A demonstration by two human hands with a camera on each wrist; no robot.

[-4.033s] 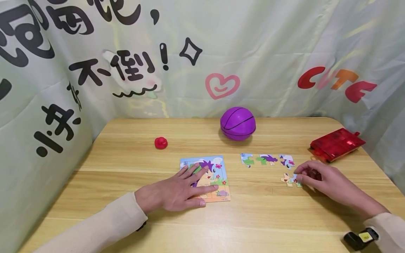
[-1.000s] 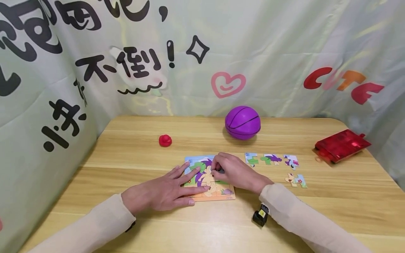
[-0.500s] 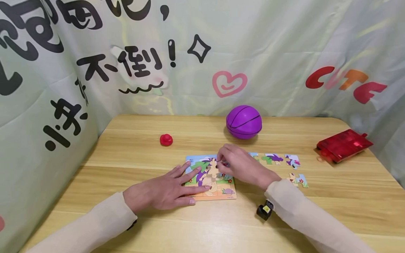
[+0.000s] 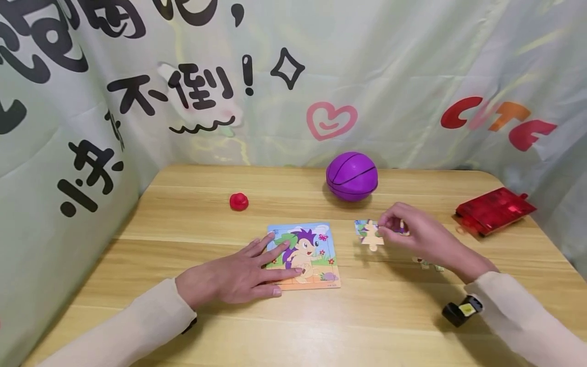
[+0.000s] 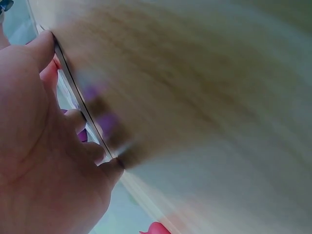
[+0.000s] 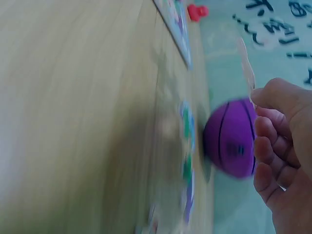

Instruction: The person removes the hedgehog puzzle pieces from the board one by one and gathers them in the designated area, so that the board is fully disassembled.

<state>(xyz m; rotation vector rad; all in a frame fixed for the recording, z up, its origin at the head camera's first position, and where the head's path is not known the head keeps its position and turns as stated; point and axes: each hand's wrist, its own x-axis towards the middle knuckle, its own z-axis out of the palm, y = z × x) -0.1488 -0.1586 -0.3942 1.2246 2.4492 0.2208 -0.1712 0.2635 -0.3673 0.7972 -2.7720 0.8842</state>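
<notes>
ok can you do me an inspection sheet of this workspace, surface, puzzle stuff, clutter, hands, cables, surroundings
Surface: light wood-grain table, no spills seen.
Puzzle things: puzzle board with a hedgehog picture, flat on the table; held piece raised off it, plain beige side showing in the head view; loose pieces on the table, partly hidden.
Clutter: purple ball, small red toy, shiny red packet.
Hands: left hand rests on the board, fingers spread; right hand pinches the held piece above the table.
Cables: nothing seen.
Surroundings: pale curtain behind and at the left, printed with lettering.
</notes>
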